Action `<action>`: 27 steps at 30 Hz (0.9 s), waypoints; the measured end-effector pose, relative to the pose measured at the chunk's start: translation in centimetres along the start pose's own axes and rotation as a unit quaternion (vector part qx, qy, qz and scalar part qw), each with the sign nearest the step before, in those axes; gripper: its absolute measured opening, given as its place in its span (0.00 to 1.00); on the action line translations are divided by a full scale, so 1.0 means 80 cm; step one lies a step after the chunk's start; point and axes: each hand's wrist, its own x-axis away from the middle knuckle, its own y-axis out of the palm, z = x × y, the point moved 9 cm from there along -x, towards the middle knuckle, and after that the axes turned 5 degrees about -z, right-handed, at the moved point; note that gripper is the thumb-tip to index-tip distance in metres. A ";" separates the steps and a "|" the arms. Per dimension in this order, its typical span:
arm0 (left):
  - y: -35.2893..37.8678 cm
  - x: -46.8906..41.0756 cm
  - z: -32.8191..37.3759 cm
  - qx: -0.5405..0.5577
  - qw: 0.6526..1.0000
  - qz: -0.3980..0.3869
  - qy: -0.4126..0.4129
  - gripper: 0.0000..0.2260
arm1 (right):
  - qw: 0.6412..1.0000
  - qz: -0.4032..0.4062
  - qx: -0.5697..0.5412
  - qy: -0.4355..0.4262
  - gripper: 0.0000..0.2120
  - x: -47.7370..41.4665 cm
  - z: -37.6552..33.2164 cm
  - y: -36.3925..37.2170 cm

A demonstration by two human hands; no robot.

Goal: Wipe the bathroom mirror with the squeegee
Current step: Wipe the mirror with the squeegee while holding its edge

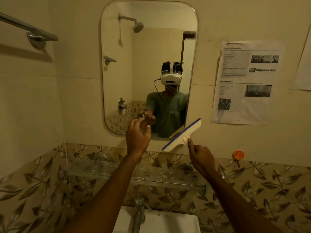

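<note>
The bathroom mirror [148, 47] hangs on the cream wall, tall with rounded corners. My right hand [201, 156] grips the handle of a white squeegee [182, 135] with a blue rubber blade. The blade is tilted and lies across the mirror's lower right corner. Whether it touches the glass I cannot tell. My left hand [138, 136] is raised in front of the mirror's lower edge, fingers apart and holding nothing. A person in a green shirt with a white headset is reflected in the glass.
A glass shelf [104, 169] runs below the mirror above a white sink [176, 222] with a chrome tap [139, 209]. A towel rail [28, 29] sticks out at upper left. A printed sheet [245, 81] is taped at the right, an orange hook [238, 155] below it.
</note>
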 end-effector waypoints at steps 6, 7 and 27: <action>-0.008 -0.033 0.019 0.004 0.999 -0.007 0.041 0.16 | 0.976 0.088 -0.196 0.019 0.27 -0.032 -0.049 -0.052; -0.009 -0.037 0.023 0.010 0.999 -0.011 0.049 0.16 | 0.971 0.098 -0.215 0.026 0.27 -0.038 -0.056 -0.057; -0.002 -0.052 0.007 0.035 0.995 -0.025 0.092 0.14 | 0.965 0.101 -0.195 0.145 0.30 -0.042 -0.023 -0.023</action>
